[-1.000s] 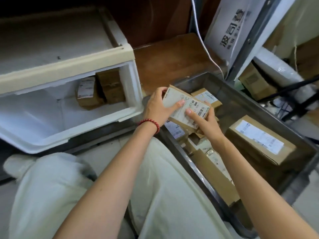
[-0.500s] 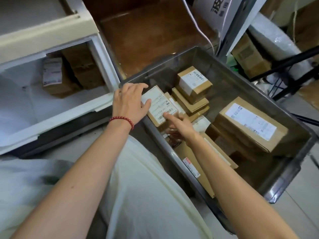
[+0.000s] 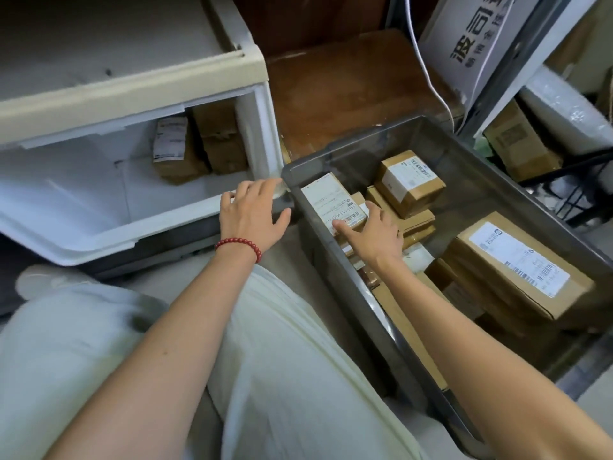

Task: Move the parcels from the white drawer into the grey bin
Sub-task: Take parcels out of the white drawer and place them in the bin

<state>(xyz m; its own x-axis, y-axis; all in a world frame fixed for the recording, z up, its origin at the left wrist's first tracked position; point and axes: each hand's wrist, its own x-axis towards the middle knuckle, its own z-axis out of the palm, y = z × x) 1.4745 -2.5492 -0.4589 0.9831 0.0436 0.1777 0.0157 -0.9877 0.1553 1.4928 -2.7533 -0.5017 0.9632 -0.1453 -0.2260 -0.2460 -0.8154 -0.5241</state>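
The white drawer [image 3: 99, 240] stands pulled out at the left, with two cardboard parcels [image 3: 179, 151] at its back right corner. To its right sits the grey bin [image 3: 365, 134], holding several labelled parcels. A flat parcel with a white label [image 3: 331, 200] lies in the bin's near left corner. My right hand [image 3: 374, 234] rests on this parcel's lower end, fingers spread. My left hand [image 3: 252, 214], with a red bead bracelet on the wrist, hovers open between the drawer's front corner and the bin's rim, holding nothing.
A brown wooden surface [image 3: 348, 84] lies behind the bin. A metal shelf post [image 3: 517, 61] and stacked boxes [image 3: 517, 144] stand at the right, with a white cable [image 3: 428, 71] hanging down. My knees in light trousers [image 3: 272, 360] fill the foreground.
The flat labelled parcel went from both hands down into the bin's near left corner. My left hand let go and drew back toward the drawer; my right hand stays on the parcel.
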